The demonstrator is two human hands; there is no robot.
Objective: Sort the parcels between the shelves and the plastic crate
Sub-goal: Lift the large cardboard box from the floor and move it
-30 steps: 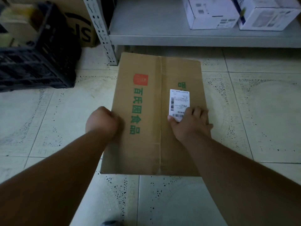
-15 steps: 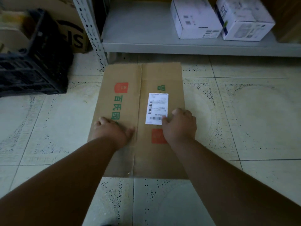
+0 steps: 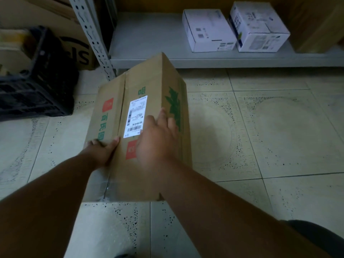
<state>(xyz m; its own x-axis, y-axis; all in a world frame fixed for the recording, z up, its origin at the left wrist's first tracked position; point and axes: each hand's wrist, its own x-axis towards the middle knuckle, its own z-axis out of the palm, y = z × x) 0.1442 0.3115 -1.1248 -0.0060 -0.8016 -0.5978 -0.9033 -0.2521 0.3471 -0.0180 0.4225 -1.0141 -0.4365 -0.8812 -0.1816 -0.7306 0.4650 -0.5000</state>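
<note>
Looking down from my head camera, I have the big brown carton [image 3: 141,127] tipped up on the tiled floor [image 3: 260,136], just in front of the lowest grey shelf [image 3: 149,43]. My left hand [image 3: 102,151] is clamped on the carton's left edge, thumb on top and fingers curled round the side, and my right hand [image 3: 158,138] lies spread flat across the top, its fingers [image 3: 171,123] reaching over the right edge beside the white shipping label [image 3: 135,116]; that hand presses rather than grips. The risk, as I judge it, is that the carton is balanced at a tilt with only one real hold on it: if the flat palm slides on the smooth cardboard, the box could roll away from me to the right or drop back on the floor. Its far corner also sits close to the shelf's upright post [image 3: 93,34], so swinging it carelessly could knock that, and shoving it in too far could push the two white boxes [image 3: 208,30] standing on the shelf. The black plastic crate [image 3: 37,86] is off to my left, well apart. Compared with half a second ago, the carton no longer lies flat: its right side with the green print now shows, and my right hand has moved forward over the edge.
</note>
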